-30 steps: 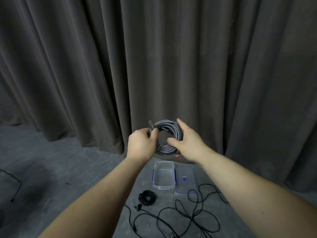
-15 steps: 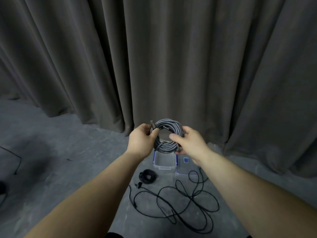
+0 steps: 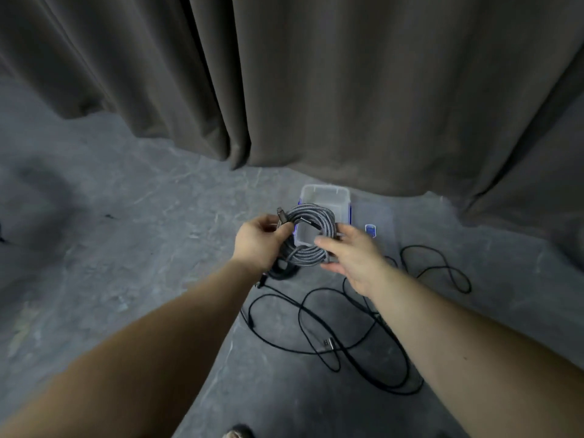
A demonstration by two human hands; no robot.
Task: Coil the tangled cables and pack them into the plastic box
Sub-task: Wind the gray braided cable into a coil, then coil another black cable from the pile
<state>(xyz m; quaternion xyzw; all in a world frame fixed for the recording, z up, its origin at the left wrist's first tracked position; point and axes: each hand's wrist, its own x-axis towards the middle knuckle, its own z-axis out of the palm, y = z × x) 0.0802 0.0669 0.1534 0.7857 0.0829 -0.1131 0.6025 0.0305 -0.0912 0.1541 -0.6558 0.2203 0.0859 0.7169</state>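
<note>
Grey floor: box, lid, cables.

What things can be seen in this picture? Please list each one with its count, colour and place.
coiled braided cable: one, grey, held up in both hands in front of the box
plastic box: one, clear with blue clips, open on the floor near the curtain
lid: one, clear with a blue label, flat on the floor right of the box
loose cable: black, tangled loops on the floor
small coil: one, black, on the floor, partly hidden by the left hand
curtain: dark grey-brown, behind
floor: grey
left hand: grips the coil's left side
right hand: holds the coil's right side
</note>
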